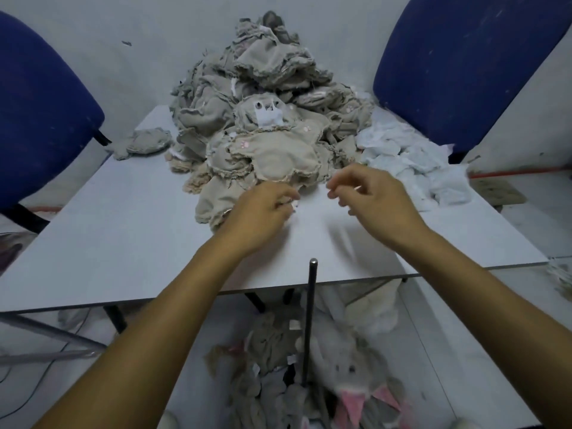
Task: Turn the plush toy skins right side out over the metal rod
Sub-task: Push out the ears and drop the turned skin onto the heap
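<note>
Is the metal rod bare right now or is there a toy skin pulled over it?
Bare. The metal rod stands upright at the table edge, its rounded tip uncovered; both hands are out at the pile of skins.

Pretty bare little corner here. Pale grey painted wall at the back, scuffed and marked in a few spots. Two blue fabric office chairs, one on the left and one on the right, sit either side of a flat light grey rectangular tabletop on dark metal legs. Floor underneath is pale and a bit grubby, with a thin dark cable trailing across it at lower left. Light is dim, cool and even.
</note>
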A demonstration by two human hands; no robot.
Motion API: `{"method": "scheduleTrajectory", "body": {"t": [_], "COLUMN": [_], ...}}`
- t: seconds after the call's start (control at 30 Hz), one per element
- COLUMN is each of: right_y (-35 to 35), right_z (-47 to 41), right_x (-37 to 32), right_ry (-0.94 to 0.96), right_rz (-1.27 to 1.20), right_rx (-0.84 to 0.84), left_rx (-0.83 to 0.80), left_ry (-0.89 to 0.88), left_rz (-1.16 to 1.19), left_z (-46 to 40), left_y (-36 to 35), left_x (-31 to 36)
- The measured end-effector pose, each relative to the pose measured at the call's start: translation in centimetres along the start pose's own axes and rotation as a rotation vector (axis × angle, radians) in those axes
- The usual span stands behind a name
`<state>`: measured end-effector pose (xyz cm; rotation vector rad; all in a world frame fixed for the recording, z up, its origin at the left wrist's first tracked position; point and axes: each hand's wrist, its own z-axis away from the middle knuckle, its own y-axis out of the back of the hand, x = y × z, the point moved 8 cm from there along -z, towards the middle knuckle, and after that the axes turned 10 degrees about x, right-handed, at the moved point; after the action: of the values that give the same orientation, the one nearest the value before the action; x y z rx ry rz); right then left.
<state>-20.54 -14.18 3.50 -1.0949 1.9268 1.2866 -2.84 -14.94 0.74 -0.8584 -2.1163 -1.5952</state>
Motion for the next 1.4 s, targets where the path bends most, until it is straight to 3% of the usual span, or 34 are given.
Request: {"method": "scheduleTrajectory", "body": {"t": [0.07, 0.17, 0.3, 0.43, 0.5, 0.57, 0.67, 0.77, 0.87, 0.9, 0.97, 1.03, 1.07, 1.13, 1.2, 1.27, 1.33, 1.4], "right_y": [-1.9, -3.7, -3.9, -2.8, -3.1, -3.9, -4.1, -2.9, -1.1, -0.9, -2.6, -5.4, -6.2, -6.6, -6.4, -6.4, -6.4, -5.4], "right_z": [0.7, 1.6, 1.4, 1.0, 0.8, 0.5, 0.0, -0.7, -0.9, -0.8, 0.1, 2.0, 3.0, 4.3, 4.9, 5.0, 4.4, 3.0], "right_x": [0.9, 2.3, 2.6, 1.5, 1.1, 1.6, 2.4, 1.8, -0.1, -1.1, -2.0, -0.9, -0.2, 0.0, -0.3, -0.6, -1.2, -1.8], "right_ry": [0.006, -0.048, -0.020, 0.147, 0.189, 0.135, 0.148, 0.150, 0.145, 0.187, 0.273, 0.323, 0.346, 0.376, 0.346, 0.287, 0.139, -0.073], "right_rz": [0.140, 0.199, 0.196, 0.312, 0.278, 0.280, 0.492, 0.367, 0.092, 0.017, 0.060, 0.306, 0.386, 0.310, 0.141, 0.021, -0.188, -0.577], "right_rx": [-0.120, -0.230, -0.168, 0.007, -0.015, -0.077, -0.078, 0.076, 0.243, 0.229, -0.001, -0.261, -0.318, -0.309, -0.322, -0.375, -0.366, -0.303], "left_rx": [-0.166, -0.067, 0.050, -0.176, -0.253, -0.255, -0.200, -0.176, -0.216, -0.254, -0.172, 0.127, 0.213, 0.119, -0.044, -0.058, 0.192, 0.368], "left_ry": [-0.072, -0.092, -0.156, -0.136, -0.134, -0.108, -0.058, -0.071, 0.011, 0.076, 0.193, 0.271, 0.327, 0.554, 0.635, 0.512, 0.276, -0.069], "left_rz": [-0.277, -0.353, -0.252, -0.073, -0.045, -0.007, 0.050, -0.063, -0.284, -0.319, -0.304, -0.131, 0.076, 0.634, 0.887, 0.836, 0.659, 0.399], "left_z": [0.6, 1.2, 1.0, 1.9, 2.5, 2.7, 2.5, 2.2, 1.6, 1.6, 1.3, 0.8, 0.9, 1.3, 1.8, 1.8, 1.1, 0.9], "left_y": [-2.5, -2.9, -1.4, -1.6, -1.9, -1.7, -1.3, -1.8, -2.2, -2.2, -1.6, 0.4, 1.0, -0.3, -1.7, -1.9, 0.7, 2.9], "left_x": [-0.9, -1.4, -0.6, 0.2, 0.6, 0.5, 0.1, -0.2, -2.3, -3.0, -3.6, -2.9, -2.6, -2.1, -1.1, 0.0, 1.0, 3.7]}}
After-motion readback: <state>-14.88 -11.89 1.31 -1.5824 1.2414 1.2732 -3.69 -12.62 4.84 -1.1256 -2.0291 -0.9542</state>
